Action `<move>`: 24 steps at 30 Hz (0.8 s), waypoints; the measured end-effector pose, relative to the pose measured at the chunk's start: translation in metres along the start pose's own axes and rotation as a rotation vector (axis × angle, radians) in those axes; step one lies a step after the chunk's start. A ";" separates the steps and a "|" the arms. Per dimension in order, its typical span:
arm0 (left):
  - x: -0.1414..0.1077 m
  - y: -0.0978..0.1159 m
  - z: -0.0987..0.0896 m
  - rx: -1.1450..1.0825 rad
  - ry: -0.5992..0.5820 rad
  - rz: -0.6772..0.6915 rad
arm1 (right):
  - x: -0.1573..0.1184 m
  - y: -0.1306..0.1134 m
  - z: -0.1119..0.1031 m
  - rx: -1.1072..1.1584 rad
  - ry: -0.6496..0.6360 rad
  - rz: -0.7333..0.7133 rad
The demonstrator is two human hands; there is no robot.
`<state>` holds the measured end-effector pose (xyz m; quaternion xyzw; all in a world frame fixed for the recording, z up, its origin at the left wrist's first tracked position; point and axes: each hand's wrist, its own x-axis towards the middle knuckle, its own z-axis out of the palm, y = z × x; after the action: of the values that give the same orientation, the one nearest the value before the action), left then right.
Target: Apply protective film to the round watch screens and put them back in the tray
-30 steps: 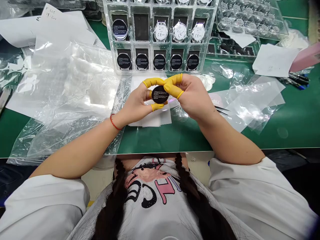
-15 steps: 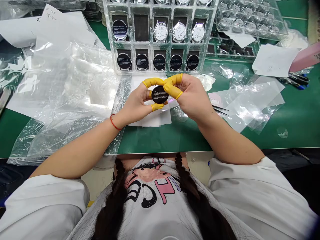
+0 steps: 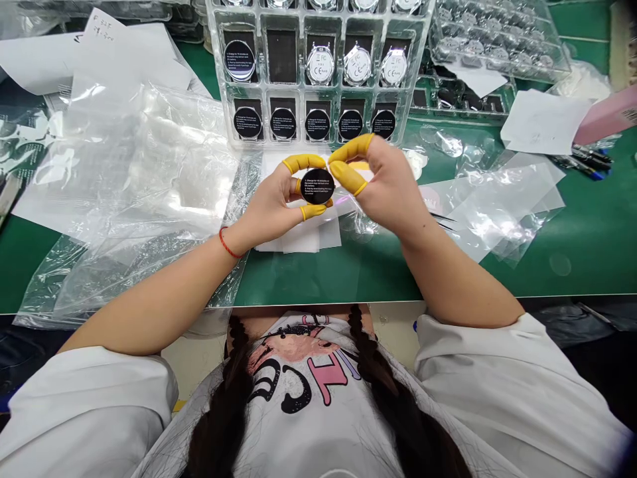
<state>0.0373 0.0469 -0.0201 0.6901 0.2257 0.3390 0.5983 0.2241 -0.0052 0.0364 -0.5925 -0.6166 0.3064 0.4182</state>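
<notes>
In the head view, my left hand [image 3: 279,199] grips a round watch face [image 3: 317,186] by its edge, thumb below and fingers above. The face is black with lines of small white print and is turned up toward me. Yellow finger cots cover the fingertips of both hands. My right hand [image 3: 381,182] is just right of the watch face, thumb and index finger closed in a pinch near its upper edge. Whatever lies between those tips, if anything, is too small to make out. Behind the hands, a clear plastic tray [image 3: 321,91] holds several watches in compartments.
Clear plastic bags [image 3: 184,159] and papers cover the left of the green table mat [image 3: 497,282]. White sheets [image 3: 303,240] lie under my hands. Tweezers [image 3: 442,221] and thin film sheets [image 3: 517,206] lie to the right. Another tray of watches [image 3: 497,40] stands at the back right.
My right thumb and index finger have come off the watch face's upper right edge, and that hand has shifted slightly up and right. My left hand stays put with the watch face.
</notes>
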 end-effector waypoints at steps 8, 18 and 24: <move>0.001 -0.003 -0.004 0.030 0.021 -0.033 | 0.026 0.071 -0.034 -0.547 -0.067 0.116; -0.001 -0.004 -0.003 0.002 0.041 -0.024 | 0.016 0.032 -0.028 -0.350 0.057 -0.014; -0.001 0.004 -0.001 0.016 0.044 -0.063 | -0.007 0.011 0.011 -0.359 0.036 -0.399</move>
<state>0.0356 0.0458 -0.0164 0.6797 0.2630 0.3333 0.5981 0.2194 -0.0095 0.0203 -0.5291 -0.7582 0.0930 0.3696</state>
